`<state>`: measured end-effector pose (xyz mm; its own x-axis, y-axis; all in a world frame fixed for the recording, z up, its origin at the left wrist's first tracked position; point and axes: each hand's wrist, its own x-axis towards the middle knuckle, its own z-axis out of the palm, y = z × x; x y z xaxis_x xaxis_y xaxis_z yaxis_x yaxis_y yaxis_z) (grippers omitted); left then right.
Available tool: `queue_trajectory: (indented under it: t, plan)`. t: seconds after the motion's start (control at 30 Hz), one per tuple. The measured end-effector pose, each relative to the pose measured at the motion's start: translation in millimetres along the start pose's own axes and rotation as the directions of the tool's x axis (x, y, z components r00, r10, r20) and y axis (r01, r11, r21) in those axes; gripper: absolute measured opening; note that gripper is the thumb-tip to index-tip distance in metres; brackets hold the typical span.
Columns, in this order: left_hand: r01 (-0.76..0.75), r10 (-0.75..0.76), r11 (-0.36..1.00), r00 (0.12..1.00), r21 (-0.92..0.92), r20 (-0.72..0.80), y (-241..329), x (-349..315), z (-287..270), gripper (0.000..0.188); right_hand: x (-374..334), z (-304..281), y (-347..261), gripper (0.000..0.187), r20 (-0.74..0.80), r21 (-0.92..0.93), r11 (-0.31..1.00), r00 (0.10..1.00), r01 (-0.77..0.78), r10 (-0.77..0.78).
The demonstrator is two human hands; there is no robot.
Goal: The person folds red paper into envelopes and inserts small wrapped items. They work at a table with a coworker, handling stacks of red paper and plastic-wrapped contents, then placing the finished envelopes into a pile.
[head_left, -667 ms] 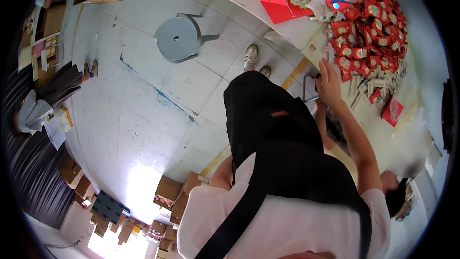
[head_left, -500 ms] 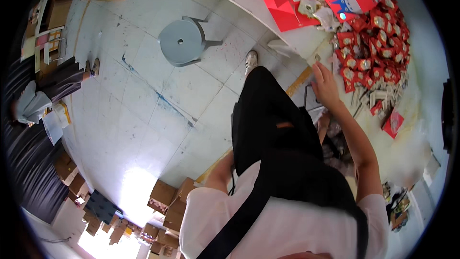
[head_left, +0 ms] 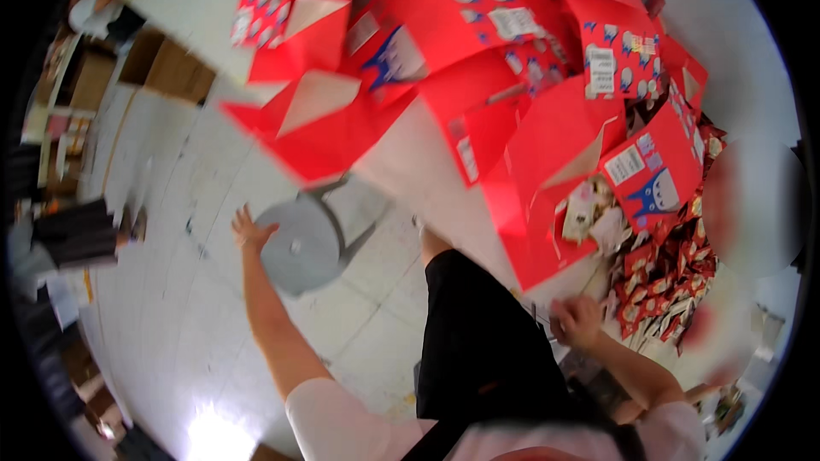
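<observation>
My left hand (head_left: 250, 230) is stretched out at the left edge of a round grey plastic stool (head_left: 296, 248), fingers spread, nothing in them. It overlaps the stool in view; whether it touches I cannot tell. My right hand (head_left: 576, 322) is curled closed beside the table's (head_left: 427, 158) edge, with no object showing in it. Just beyond it stands a red bag (head_left: 547, 205), and small whitish packets (head_left: 589, 215) show at its opening. To its right lies a heap of small red packets (head_left: 653, 290).
Red printed cartons and bags (head_left: 478, 13) pile over the table's far part. A large cardboard box (head_left: 179, 68) stands on the floor (head_left: 171, 196) at the upper left. Shelving (head_left: 81, 77) and a person in dark clothing (head_left: 77, 235) are at the far left. Another person sits near the top left.
My view has swung, bringing more red cartons into sight. My left arm has come up from my side and reached out to the stool. My right hand has curled from open to closed.
</observation>
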<state>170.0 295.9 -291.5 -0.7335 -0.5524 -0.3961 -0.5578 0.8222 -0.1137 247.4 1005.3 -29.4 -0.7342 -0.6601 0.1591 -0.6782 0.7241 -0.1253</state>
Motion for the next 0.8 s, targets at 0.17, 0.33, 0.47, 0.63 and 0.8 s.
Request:
queue_trajectory:
  t: [0.17, 0.33, 0.47, 0.63, 0.8]
  plan:
    - [-0.194, 0.211, 0.974, 0.963, -0.115, 0.168, 74, -19, 2, 0.119, 11, -9, 3, 0.042, 0.050, 0.083, 0.997, 0.999, -0.003, -0.001]
    - [-0.330, 0.192, 0.935, 0.778, 0.129, 0.598, 79, -85, 71, 0.143, 13, -13, 8, 0.035, 0.028, 0.057, 0.998, 0.999, 0.018, -0.019]
    - [-0.357, 0.590, 0.797, 0.287, -0.487, 0.755, 112, -146, 136, 0.125, 12, -20, 16, 0.030, 0.034, 0.070, 0.997, 0.999, 0.020, -0.023]
    - [-0.353, 0.497, 0.805, -0.035, -0.476, 0.867, 213, -230, 125, 0.114, 4, -18, 16, 0.026, -0.080, 0.098, 0.995, 0.997, -0.013, 0.021]
    - [-0.496, 0.410, 0.791, -0.003, -0.357, 0.912, 236, -213, 149, 0.102, -3, -9, 8, 0.017, -0.141, 0.062, 0.998, 0.989, -0.027, 0.035]
